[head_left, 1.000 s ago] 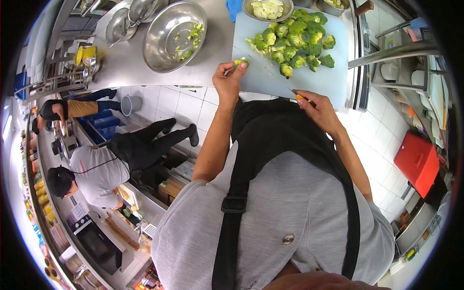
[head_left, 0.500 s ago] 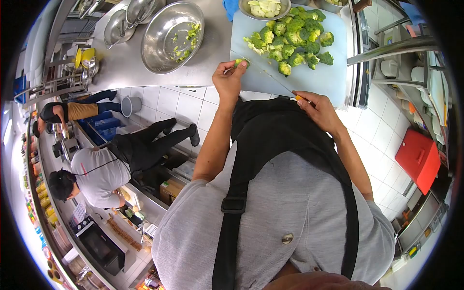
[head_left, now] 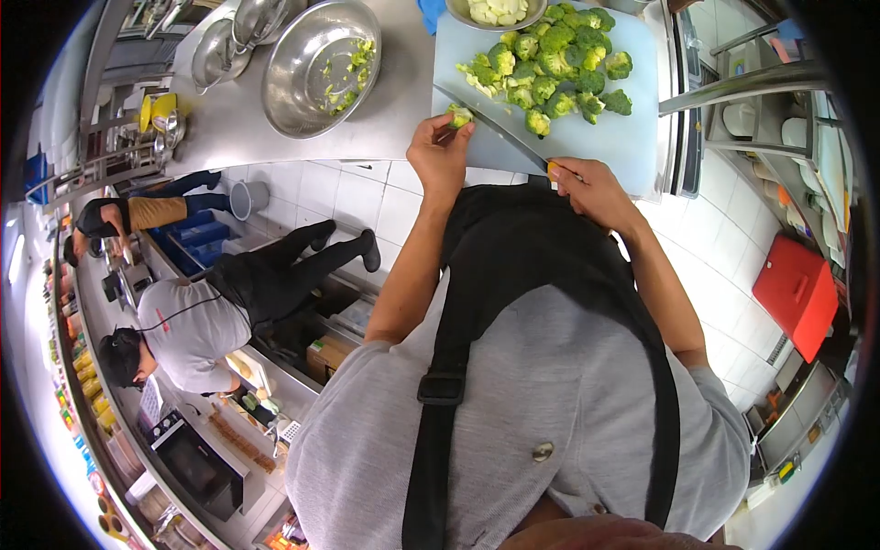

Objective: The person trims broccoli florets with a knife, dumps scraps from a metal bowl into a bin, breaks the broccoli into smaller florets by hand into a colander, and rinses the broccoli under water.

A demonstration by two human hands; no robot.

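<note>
Shiny steel bench (head_left: 403, 110), white-tiled floor (head_left: 353, 203)
Your left hand (head_left: 438, 158) pinches a small green broccoli piece (head_left: 460, 115); your right hand (head_left: 591, 188) grips a yellow-handled steel knife (head_left: 513, 140). Green florets (head_left: 555, 64) heap on the pale-blue rectangular board (head_left: 623, 147), a round steel bowl (head_left: 486, 28) covering part of its far end.

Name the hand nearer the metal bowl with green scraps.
Left: the left hand is to the right of the metal bowl; the right hand, holding the knife, is farther right.
</note>
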